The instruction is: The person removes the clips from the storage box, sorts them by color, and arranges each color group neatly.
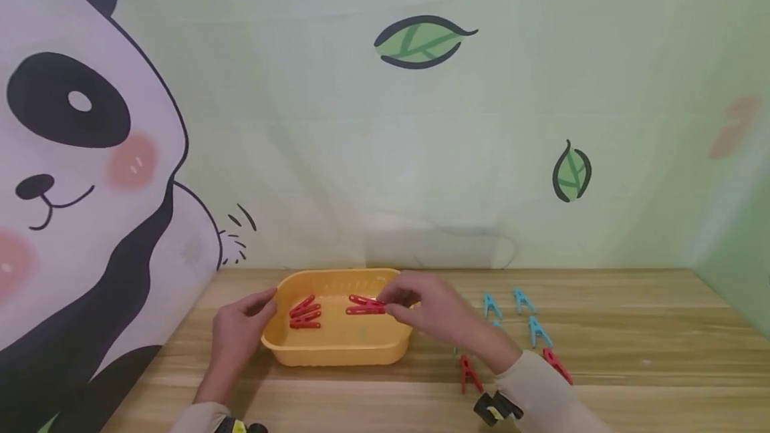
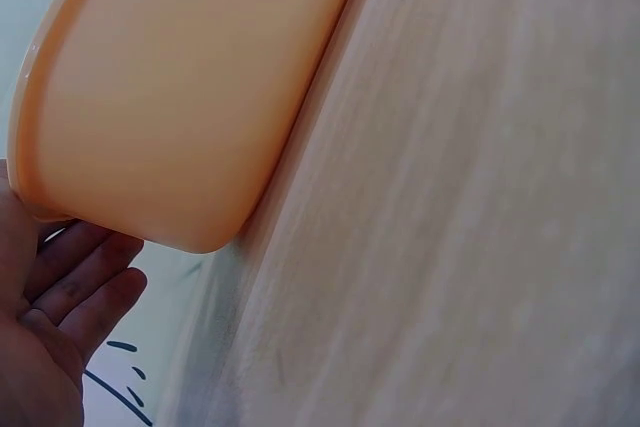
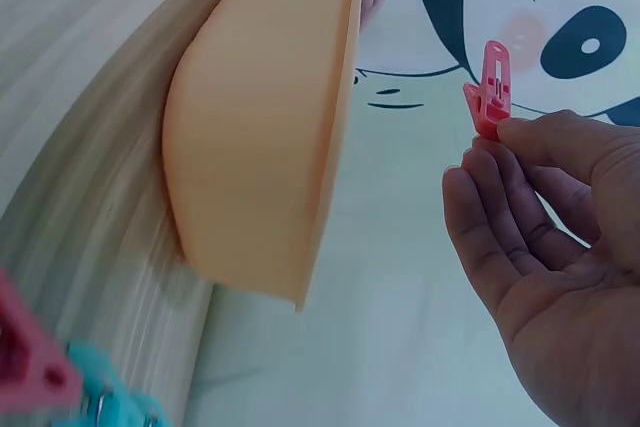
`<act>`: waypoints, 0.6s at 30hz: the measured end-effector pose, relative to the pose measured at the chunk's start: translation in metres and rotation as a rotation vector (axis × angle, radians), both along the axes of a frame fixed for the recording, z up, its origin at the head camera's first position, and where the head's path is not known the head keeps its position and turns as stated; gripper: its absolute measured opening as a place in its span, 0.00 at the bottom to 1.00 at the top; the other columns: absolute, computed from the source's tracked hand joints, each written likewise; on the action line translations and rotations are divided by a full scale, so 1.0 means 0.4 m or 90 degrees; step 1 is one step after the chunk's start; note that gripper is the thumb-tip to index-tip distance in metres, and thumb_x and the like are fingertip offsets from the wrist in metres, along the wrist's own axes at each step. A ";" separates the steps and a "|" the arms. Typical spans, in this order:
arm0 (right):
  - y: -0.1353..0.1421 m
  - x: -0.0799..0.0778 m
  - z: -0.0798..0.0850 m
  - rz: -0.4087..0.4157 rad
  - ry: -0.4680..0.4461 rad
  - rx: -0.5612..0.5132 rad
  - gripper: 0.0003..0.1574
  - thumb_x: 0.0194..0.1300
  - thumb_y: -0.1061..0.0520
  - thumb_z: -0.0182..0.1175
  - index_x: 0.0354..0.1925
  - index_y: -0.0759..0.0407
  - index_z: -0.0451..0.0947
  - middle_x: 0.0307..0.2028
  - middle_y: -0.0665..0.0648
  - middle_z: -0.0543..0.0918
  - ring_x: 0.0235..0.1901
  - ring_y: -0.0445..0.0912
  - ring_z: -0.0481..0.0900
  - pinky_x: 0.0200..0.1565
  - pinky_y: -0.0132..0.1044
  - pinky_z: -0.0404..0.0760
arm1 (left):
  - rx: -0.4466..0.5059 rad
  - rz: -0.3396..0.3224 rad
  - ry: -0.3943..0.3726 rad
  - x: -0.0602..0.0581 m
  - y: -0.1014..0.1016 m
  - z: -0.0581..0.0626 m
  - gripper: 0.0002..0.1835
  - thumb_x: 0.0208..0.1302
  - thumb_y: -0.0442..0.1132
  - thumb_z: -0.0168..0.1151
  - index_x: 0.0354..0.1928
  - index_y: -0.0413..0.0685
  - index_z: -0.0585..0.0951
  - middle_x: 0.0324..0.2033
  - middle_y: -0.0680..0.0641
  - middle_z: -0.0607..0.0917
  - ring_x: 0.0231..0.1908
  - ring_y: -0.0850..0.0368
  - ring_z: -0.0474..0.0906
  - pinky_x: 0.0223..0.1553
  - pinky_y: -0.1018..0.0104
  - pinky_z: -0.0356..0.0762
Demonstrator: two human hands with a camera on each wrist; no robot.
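Note:
A yellow plastic basin [image 1: 337,355] stands on the wooden table in the head view. Two red clothespins [image 1: 305,325] lie inside it at the left. My left hand [image 1: 237,326] holds the basin's left rim; in the left wrist view its fingers [image 2: 85,282] reach under the rim, with the thumb mostly hidden. Over the basin's right part, my right hand [image 1: 424,303] pinches a red clothespin [image 1: 363,310] between thumb and fingertips. This clothespin [image 3: 492,92] points away from the hand in the right wrist view, above the level of the rim.
Right of the basin, several blue clothespins [image 1: 538,331] lie on the table [image 1: 650,346]. Nearer me are a red clothespin [image 1: 469,374] and another red clothespin [image 1: 557,365]. My right forearm partly covers this group. A wall cloth [image 1: 325,152] with a panda print hangs behind the table.

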State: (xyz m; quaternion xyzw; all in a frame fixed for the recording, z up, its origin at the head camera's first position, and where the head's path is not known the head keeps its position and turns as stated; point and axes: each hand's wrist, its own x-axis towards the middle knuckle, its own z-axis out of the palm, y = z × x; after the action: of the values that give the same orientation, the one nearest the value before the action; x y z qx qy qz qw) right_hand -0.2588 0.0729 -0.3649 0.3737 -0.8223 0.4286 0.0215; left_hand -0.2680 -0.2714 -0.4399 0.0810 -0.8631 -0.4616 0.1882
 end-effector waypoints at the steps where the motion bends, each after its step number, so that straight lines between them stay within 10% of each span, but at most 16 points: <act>1: 0.010 0.003 0.001 0.000 -0.001 0.002 0.06 0.73 0.64 0.67 0.46 0.58 0.88 0.41 0.50 0.88 0.41 0.40 0.85 0.48 0.34 0.88 | 0.000 -0.001 0.002 0.000 -0.001 0.001 0.17 0.73 0.37 0.68 0.60 0.39 0.86 0.55 0.37 0.88 0.60 0.39 0.84 0.61 0.50 0.81; 18: 0.146 0.061 -0.014 0.029 -0.038 0.008 0.08 0.72 0.65 0.67 0.46 0.55 0.89 0.41 0.43 0.88 0.40 0.39 0.86 0.48 0.36 0.89 | -0.002 -0.008 0.001 0.001 -0.004 -0.001 0.17 0.74 0.37 0.67 0.60 0.39 0.86 0.56 0.37 0.87 0.61 0.39 0.82 0.62 0.50 0.80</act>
State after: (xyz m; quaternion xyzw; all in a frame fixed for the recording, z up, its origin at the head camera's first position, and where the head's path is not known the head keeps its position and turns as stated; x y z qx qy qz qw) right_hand -0.2343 0.1314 -0.3705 0.3795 -0.8166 0.4346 -0.0155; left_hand -0.2674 -0.2730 -0.4404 0.0749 -0.8641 -0.4616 0.1863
